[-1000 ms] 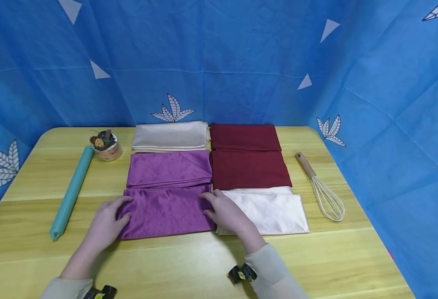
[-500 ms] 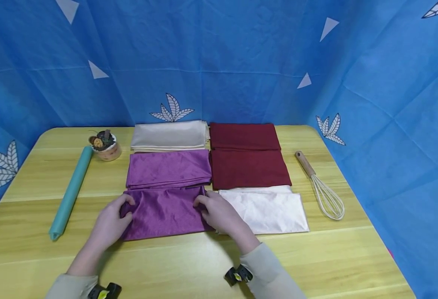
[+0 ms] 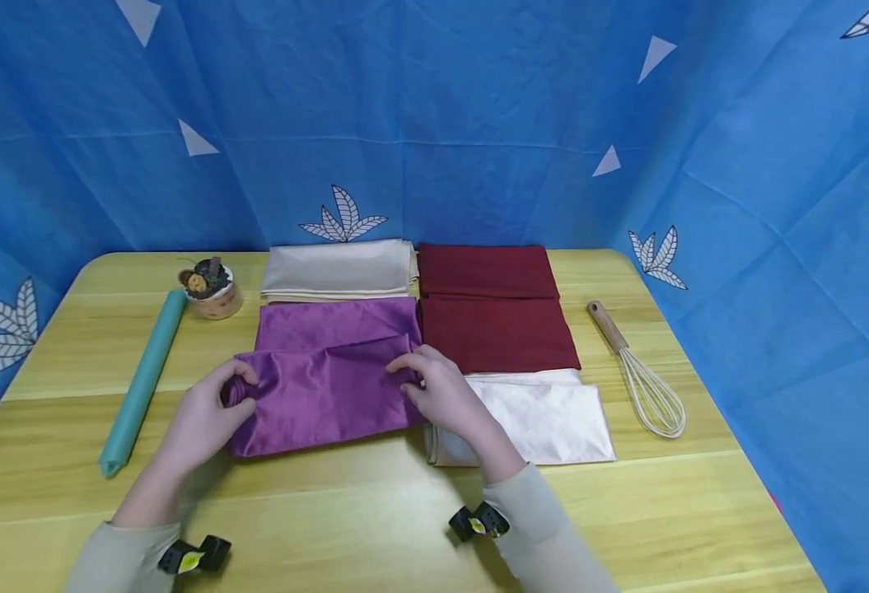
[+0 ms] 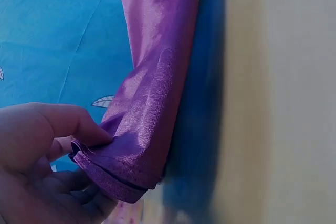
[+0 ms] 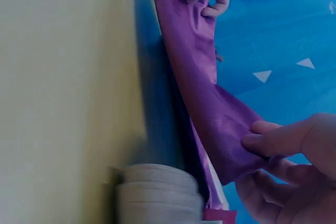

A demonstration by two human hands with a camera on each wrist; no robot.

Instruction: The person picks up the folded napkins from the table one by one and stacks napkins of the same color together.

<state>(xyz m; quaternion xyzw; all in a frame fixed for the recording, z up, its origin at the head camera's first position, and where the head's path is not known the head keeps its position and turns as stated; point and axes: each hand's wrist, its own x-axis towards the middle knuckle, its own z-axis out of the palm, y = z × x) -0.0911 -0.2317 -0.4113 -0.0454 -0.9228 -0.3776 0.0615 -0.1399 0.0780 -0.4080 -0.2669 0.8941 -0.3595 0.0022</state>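
A folded purple satin cloth (image 3: 323,395) is held up off the table between both hands, its upper edge covering the front part of a second folded purple cloth (image 3: 315,324). My left hand (image 3: 206,412) pinches its left end; the left wrist view shows thumb and fingers on the layered folds (image 4: 113,169). At the other end my right hand (image 3: 445,391) pinches the right edge, which the right wrist view shows between thumb and fingers (image 5: 257,142). Just right of that hand lies a folded white satin cloth (image 3: 545,420).
Behind lie a folded silver-grey cloth (image 3: 338,268) and two folded dark red cloths (image 3: 497,333). A teal roll (image 3: 141,383) and a dessert cup (image 3: 215,288) stand to the left. A whisk (image 3: 637,371) lies on the right. A blue curtain (image 3: 478,123) hangs behind the wooden table (image 3: 345,527).
Both hands have gripped the ends of the front purple cloth and lifted it from the table. It has shifted slightly away from me, over the other purple cloth.
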